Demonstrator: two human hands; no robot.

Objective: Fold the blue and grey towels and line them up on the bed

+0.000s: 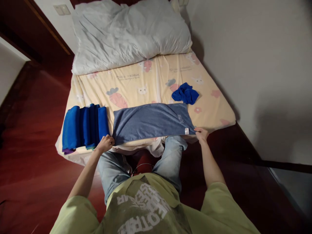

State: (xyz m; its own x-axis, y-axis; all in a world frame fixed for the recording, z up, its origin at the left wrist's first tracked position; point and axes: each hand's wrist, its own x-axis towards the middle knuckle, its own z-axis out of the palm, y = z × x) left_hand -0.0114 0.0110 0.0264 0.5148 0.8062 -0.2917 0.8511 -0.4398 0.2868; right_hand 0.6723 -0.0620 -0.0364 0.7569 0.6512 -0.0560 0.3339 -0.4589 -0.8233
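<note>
The gray-blue towel (151,122) lies at the near edge of the bed (151,91), corners pinched in the grip of the right hand (201,134) and, apparently, left hand (106,143). A leftward pull could disturb the folded cloths (85,125).

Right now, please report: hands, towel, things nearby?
Left hand, right hand: pinching near corners of grey-blue towel, spread flat. Crumpled blue cloth by far right corner; folded blue cloths at left.
</note>
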